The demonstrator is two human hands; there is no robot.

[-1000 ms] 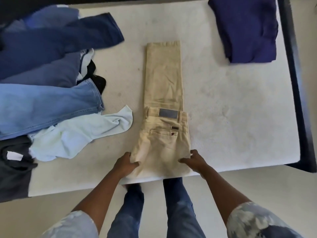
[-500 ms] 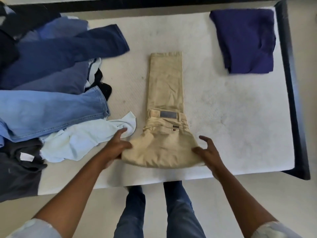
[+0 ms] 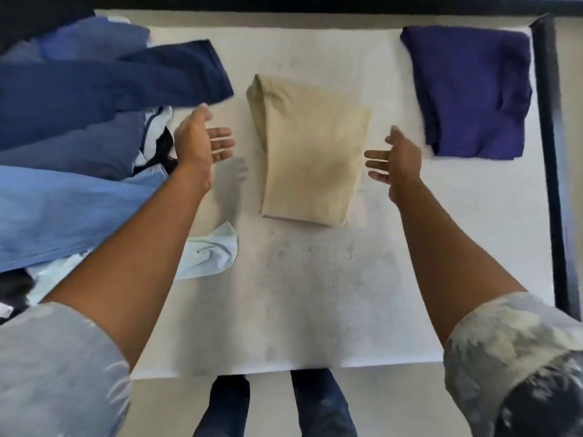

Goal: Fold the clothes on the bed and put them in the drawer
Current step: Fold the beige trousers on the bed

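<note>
While the fingers spread wide and hold nothing, the left hand [image 3: 202, 143] and right hand [image 3: 397, 159] flank the folded beige trousers [image 3: 310, 152] on the bed [image 3: 299, 294].

The left fingers [image 3: 220, 143] point towards the trousers' left edge and the right fingers [image 3: 377, 160] towards the right edge; neither hand touches the cloth, and the left one casts a shadow on the mattress. The trousers lie as a compact rectangle in the middle of the white mattress. Beyond the right hand, near the dark bed frame [image 3: 549, 152], sits a folded purple garment [image 3: 470, 89]. Around the left arm spreads a heap of unfolded clothes: navy trousers [image 3: 110, 89], light blue jeans [image 3: 69, 212], and a pale blue garment [image 3: 211, 253] beside the forearm.
</note>
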